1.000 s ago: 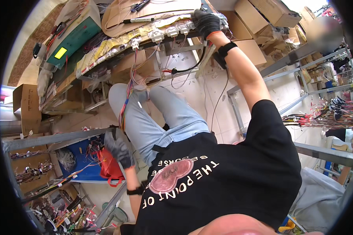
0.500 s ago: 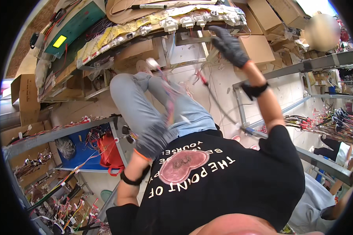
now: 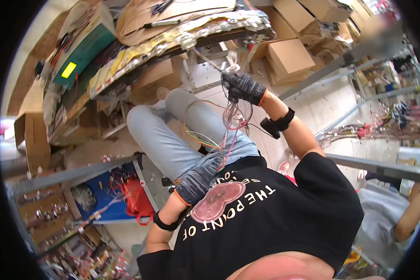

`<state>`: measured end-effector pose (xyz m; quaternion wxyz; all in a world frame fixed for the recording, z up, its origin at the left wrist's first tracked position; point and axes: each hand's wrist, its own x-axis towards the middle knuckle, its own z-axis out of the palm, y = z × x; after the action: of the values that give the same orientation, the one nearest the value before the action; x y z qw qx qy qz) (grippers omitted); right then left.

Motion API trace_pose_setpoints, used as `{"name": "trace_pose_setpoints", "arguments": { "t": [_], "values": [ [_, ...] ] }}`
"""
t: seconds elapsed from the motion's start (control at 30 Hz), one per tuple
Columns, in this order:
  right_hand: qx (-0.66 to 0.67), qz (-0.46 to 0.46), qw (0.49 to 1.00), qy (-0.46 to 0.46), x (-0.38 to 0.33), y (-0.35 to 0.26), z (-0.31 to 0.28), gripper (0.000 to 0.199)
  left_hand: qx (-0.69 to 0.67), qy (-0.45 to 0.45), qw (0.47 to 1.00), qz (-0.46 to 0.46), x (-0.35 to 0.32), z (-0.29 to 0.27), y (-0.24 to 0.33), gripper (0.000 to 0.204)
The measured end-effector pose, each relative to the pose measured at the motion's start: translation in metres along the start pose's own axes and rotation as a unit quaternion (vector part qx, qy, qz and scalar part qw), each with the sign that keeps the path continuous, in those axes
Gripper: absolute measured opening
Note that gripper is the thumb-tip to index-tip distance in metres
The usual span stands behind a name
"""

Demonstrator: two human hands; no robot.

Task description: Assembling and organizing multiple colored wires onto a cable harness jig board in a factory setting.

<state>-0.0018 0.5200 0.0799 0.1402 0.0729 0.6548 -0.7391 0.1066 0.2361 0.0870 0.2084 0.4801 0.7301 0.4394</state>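
Note:
My right hand [image 3: 242, 87], in a grey knit glove with an orange cuff, is raised in front of the bench edge and grips a looped bundle of thin red, pink and clear wires [image 3: 235, 116]. Green, yellow and orange strands [image 3: 198, 135] trail from the bundle down across my jeans [image 3: 163, 140]. My left hand [image 3: 197, 179], gloved the same way, lies on my lap by my black shirt and is closed on the lower end of those wires. Black bands sit on both wrists.
A cluttered workbench [image 3: 182, 39] with connectors and cardboard runs above. Cardboard boxes [image 3: 289, 56] stand at the upper right. Metal rack rails [image 3: 373, 161] cross on the right, a blue bin [image 3: 109, 200] with a red object lies lower left. Another person's arm [image 3: 408, 221] shows at the right edge.
My right hand came down from the bench edge, pulling the wire bundle with it. My left hand rose from beside the red object to my lap and closed on the wires.

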Motion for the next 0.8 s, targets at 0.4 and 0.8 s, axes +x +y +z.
{"name": "trace_pose_setpoints", "arguments": {
  "t": [0.4, 0.8],
  "values": [
    [-0.691, -0.015, 0.700, 0.181, -0.053, -0.079, -0.139, 0.058, 0.080, -0.080, 0.966, -0.231, -0.031, -0.015, -0.063, 0.043],
    [-0.707, -0.044, 0.637, 0.306, 0.062, -0.048, -0.190, 0.024, 0.092, -0.069, 0.957, -0.266, -0.031, -0.006, -0.094, 0.040]
  ]
}}
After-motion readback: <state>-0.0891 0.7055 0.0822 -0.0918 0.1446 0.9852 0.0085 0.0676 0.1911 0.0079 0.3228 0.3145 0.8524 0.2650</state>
